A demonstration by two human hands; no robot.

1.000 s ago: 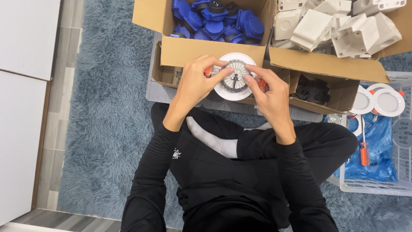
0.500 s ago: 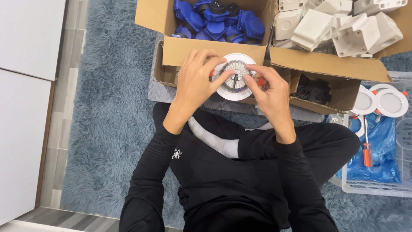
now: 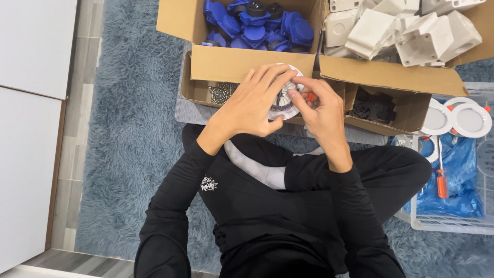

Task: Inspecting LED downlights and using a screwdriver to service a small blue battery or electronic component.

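I sit cross-legged on a blue-grey shaggy rug. My left hand (image 3: pixel 252 103) wraps over a round white downlight fitting (image 3: pixel 284 105) with a finned grey metal centre, covering most of it. My right hand (image 3: pixel 321 110) grips the fitting's right side, fingertips pinching at a small orange clip on its edge. The fitting is held in the air just above my lap, in front of the cardboard boxes.
A cardboard box of blue plastic parts (image 3: pixel 254 23) stands ahead, a box of white plastic housings (image 3: pixel 396 31) to its right. Lower boxes hold small metal screws (image 3: pixel 221 92) and black parts (image 3: pixel 373 108). A white basket (image 3: pixel 453 221) at right holds finished downlights (image 3: pixel 471 119), blue plastic and an orange screwdriver (image 3: pixel 441 183).
My left hand has slid further over the fitting, now hiding most of its face. My right fingers have shifted to the clip at its edge.
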